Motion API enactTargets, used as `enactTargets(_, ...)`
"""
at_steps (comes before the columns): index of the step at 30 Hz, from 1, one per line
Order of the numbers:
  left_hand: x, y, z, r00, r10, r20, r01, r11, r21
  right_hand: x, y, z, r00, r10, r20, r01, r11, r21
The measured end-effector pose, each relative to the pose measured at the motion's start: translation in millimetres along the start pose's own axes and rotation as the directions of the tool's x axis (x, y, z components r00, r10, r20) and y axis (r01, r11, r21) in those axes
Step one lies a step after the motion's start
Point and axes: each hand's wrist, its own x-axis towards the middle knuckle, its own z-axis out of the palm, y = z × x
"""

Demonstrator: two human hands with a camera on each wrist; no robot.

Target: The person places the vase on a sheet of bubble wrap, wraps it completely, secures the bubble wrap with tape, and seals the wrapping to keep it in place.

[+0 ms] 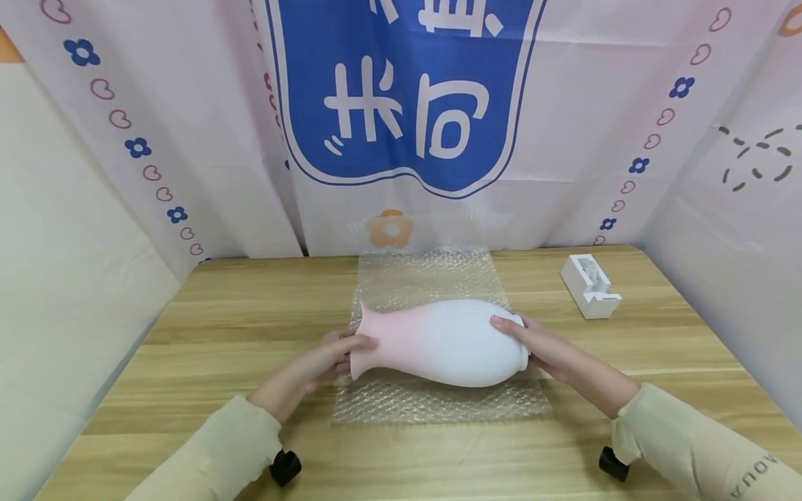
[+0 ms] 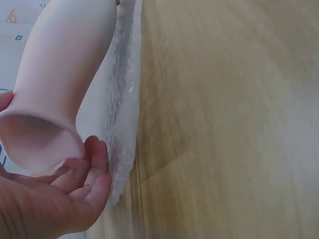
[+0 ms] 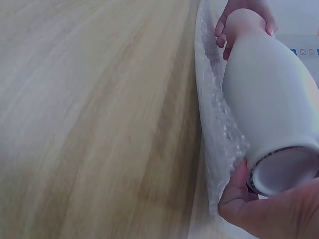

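A vase [image 1: 438, 341], pink at its flared mouth and white toward the base, lies on its side over a sheet of bubble wrap [image 1: 432, 407]. My left hand [image 1: 332, 355] grips the mouth end, thumb on top and fingers beneath the rim. In the left wrist view the hollow mouth [image 2: 40, 142] faces the camera. My right hand [image 1: 541, 344] holds the base end, its thumb along the upper side. The right wrist view shows the round foot [image 3: 284, 169] with fingers around it. Whether the vase touches the wrap or hangs just above it I cannot tell.
A white tape dispenser [image 1: 591, 285] stands at the back right of the wooden table [image 1: 207, 362]. Behind the table hangs a printed cloth [image 1: 551, 139] with a blue badge. The bubble wrap runs back to the table's far edge and up against the cloth.
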Motion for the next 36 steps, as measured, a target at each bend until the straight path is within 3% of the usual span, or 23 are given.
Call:
enactTargets(9,7.8,-4.0,1.1,1.0,-0.014,-0.018,0.015,0.999,0.048,-0.5,6.6,-0.7,0.999,0.024,0.033,-0.024,1.0,0.003)
enactTargets(17,9.0,-2.1,-1.0,0.998,0.012,0.061,-0.018,0.995,0.096,-0.1,6.9,-4.9,0.999,0.033,0.026,-0.032,0.999,-0.024)
enactTargets(36,2.6,4.1,-0.5,0.999,-0.031,0.017,0.027,0.983,0.184,-4.6,4.1,-7.1,0.997,0.017,0.08,-0.014,0.999,-0.044)
